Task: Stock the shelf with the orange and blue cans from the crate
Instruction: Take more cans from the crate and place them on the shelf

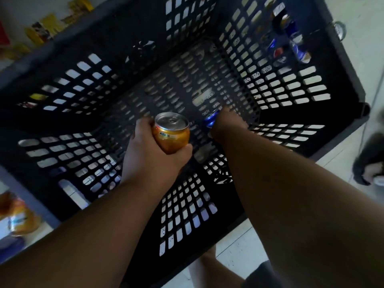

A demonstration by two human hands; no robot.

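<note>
I look down into a deep black slatted crate (pixel 340 65). My left hand (pixel 149 150) is wrapped around an upright orange can (pixel 171 133) with a silver top, held above the crate's floor. My right hand (pixel 227 124) reaches lower, closed over a blue can (pixel 211 119) near the crate's bottom; only a sliver of that can shows past my wrist. Apart from these two cans, I see only the bare slatted floor inside the crate.
Blue cans (pixel 295 42) show through the crate's far right wall, outside it. Orange packaging (pixel 18 215) sits on a shelf at the lower left, and yellow packets (pixel 45 28) lie at the upper left. Pale floor tiles (pixel 239 246) and a dark-sandalled foot (pixel 369 161) lie to the right.
</note>
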